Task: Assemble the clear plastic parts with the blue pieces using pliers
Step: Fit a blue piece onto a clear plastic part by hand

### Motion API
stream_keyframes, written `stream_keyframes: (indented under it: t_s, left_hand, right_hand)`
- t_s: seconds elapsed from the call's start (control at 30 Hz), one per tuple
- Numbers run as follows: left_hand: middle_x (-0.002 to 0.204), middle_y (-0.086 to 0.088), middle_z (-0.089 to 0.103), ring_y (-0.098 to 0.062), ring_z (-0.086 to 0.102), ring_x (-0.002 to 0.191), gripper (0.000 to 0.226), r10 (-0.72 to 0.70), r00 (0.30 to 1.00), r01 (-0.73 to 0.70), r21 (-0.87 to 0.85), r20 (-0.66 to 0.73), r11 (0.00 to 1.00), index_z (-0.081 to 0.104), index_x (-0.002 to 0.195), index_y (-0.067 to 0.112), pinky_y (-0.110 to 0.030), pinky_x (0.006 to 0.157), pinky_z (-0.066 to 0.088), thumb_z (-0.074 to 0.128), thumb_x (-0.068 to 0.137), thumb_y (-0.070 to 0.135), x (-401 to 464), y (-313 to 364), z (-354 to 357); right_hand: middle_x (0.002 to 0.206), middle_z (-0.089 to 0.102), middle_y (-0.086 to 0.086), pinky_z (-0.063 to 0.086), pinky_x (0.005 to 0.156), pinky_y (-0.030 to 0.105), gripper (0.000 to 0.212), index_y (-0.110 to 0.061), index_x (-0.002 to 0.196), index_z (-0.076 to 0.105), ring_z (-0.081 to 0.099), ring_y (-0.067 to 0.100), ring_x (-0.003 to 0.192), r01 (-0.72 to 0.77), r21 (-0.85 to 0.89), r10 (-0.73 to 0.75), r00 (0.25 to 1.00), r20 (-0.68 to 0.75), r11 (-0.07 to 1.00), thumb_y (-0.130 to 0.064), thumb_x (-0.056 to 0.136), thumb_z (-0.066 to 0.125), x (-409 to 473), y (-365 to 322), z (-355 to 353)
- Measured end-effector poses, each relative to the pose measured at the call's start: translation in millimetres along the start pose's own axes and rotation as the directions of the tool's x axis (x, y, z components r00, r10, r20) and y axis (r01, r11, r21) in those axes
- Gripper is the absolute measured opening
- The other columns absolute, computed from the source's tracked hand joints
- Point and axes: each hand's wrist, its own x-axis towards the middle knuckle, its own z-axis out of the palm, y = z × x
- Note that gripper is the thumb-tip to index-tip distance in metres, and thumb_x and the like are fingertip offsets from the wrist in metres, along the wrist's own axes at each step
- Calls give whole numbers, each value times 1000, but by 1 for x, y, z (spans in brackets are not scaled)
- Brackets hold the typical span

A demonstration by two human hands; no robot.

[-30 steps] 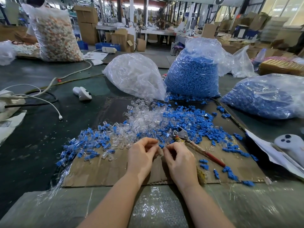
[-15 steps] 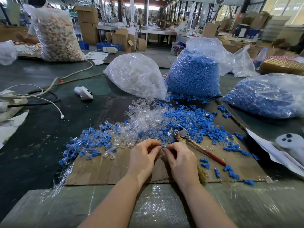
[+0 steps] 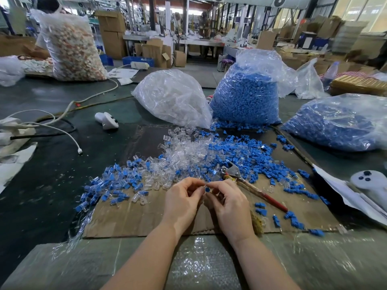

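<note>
My left hand (image 3: 184, 197) and my right hand (image 3: 228, 200) meet fingertip to fingertip over the cardboard sheet (image 3: 136, 218). Between them sits a small blue piece (image 3: 207, 189), pinched by my right fingers, against a clear plastic part (image 3: 202, 186) pinched by my left. Pliers (image 3: 232, 171) with a red handle lie on the cardboard just right of my hands, untouched. Loose clear parts (image 3: 184, 153) and blue pieces (image 3: 247, 155) are heaped behind my hands. Assembled clear-and-blue pieces (image 3: 117, 183) lie to the left.
A bag of clear parts (image 3: 171, 97) and two bags of blue pieces (image 3: 245, 95) (image 3: 339, 122) stand behind the pile. White controllers lie at left (image 3: 106, 120) and right (image 3: 370, 183). Cables (image 3: 62, 130) run across the dark table on the left. Bubble wrap (image 3: 199, 262) covers the near edge.
My hands have stayed in nearly the same place, fingertips still together; the blue piece now shows between them. The pliers have not moved.
</note>
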Motion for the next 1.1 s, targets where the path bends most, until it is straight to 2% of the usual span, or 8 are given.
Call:
stream_keyframes:
  t_s: [0.23, 0.37, 0.5, 0.57, 0.63, 0.77, 0.97, 1.1]
  left_hand:
    - [81, -5, 69, -15, 65, 76, 9, -27, 1000, 27, -37, 4, 999, 69, 87, 12, -21, 70, 54, 67, 82, 5, 3, 0, 1]
    - [79, -7, 69, -11, 64, 70, 8, -70, 998, 70, -104, 0, 992, 68, 84, 11, -17, 65, 53, 67, 82, 3, 5, 0, 0]
    - [75, -8, 68, -10, 64, 64, 11, -136, 991, 134, -220, 9, 966, 67, 83, 11, -17, 60, 53, 64, 83, 0, 8, 1, -1]
    - [71, -7, 67, -5, 61, 57, 11, -145, 989, 142, -247, 5, 959, 66, 83, 9, -15, 56, 51, 63, 84, -1, 9, 2, -1]
    - [68, -6, 66, -5, 60, 55, 10, -161, 987, 157, -282, 9, 947, 66, 83, 8, -15, 56, 51, 62, 84, -1, 10, 2, -1]
    - [67, -4, 67, -8, 61, 57, 10, -155, 988, 153, -268, 14, 951, 66, 84, 9, -18, 58, 53, 63, 84, 0, 11, 0, -2]
    - [73, -10, 67, -12, 61, 61, 8, -182, 983, 174, -322, 6, 931, 66, 87, 5, -22, 60, 54, 62, 85, -1, 13, 0, -4]
    - [63, -6, 63, -9, 58, 51, 6, -254, 967, 234, -433, 11, 870, 65, 86, 3, -19, 49, 49, 62, 85, -1, 16, 2, -4]
  right_hand:
    - [88, 59, -8, 51, 77, 34, 16, -14, 94, 69, 58, 14, 84, 10, -36, -10, 1000, 1, 999, -8, 80, 71, 0, -1, 0]
    - [98, 62, -1, 43, 85, 37, 24, -15, 102, 67, 57, 19, 96, -12, -246, -5, 998, -67, 969, -17, 78, 73, -1, -3, -5]
    - [132, 45, 6, 30, 101, 43, 52, -20, 133, 43, 40, 23, 124, -350, -589, 398, 916, -52, 728, -48, 90, 51, 7, 2, -23]
    - [141, 38, 9, 25, 107, 51, 66, -18, 137, 34, 33, 27, 131, -394, -726, 578, 816, 5, 563, -63, 88, 38, 12, 7, -34]
    - [144, 35, 10, 20, 109, 57, 75, -16, 140, 29, 31, 29, 134, -383, -770, 644, 763, 47, 510, -68, 86, 35, 13, 12, -39]
    - [147, 32, 9, 18, 110, 57, 70, -16, 146, 21, 30, 28, 135, -317, -799, 598, 799, 64, 511, -59, 92, 32, 9, 10, -37]
    - [131, 44, 11, 42, 91, 36, 42, -15, 128, 37, 44, 29, 116, -188, -829, 462, 882, 93, 527, -43, 99, 28, 13, 0, -44]
    - [109, 48, 7, 37, 78, 30, 30, -18, 101, 41, 45, 21, 96, -175, -637, 435, 856, 277, 751, -43, 100, 23, 25, -11, -54]
